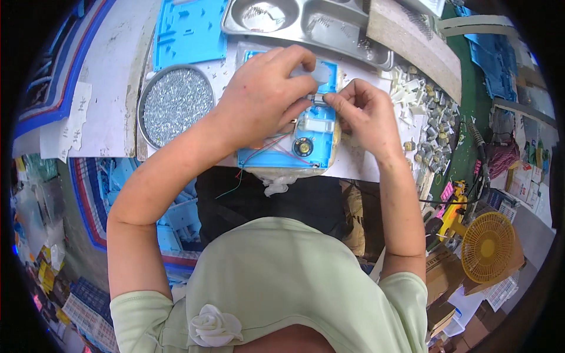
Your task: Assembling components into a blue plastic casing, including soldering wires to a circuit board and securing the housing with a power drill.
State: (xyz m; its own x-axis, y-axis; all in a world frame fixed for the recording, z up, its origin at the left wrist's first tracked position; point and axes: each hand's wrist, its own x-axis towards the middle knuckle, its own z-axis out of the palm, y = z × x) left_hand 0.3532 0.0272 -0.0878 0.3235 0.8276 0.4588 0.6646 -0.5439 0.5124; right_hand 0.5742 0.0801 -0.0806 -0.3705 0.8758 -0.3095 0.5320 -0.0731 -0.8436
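Note:
A light blue plastic housing lies on a padded bundle in clear plastic at the table's front edge. Inside it sit a small round speaker, a white rectangular part and thin coloured wires. My left hand reaches over the housing's left side, fingers curled inward; what they hold, if anything, is hidden. At the right edge my right hand pinches with thumb and forefinger at a small silver-grey part, apparently a little motor, seated in the housing between both hands.
Left of the housing stands a round metal bowl full of small screws. Behind it lies another blue panel; a steel compartment tray holds springs. White pieces and small metal motors are heaped at right. A yellow fan stands lower right.

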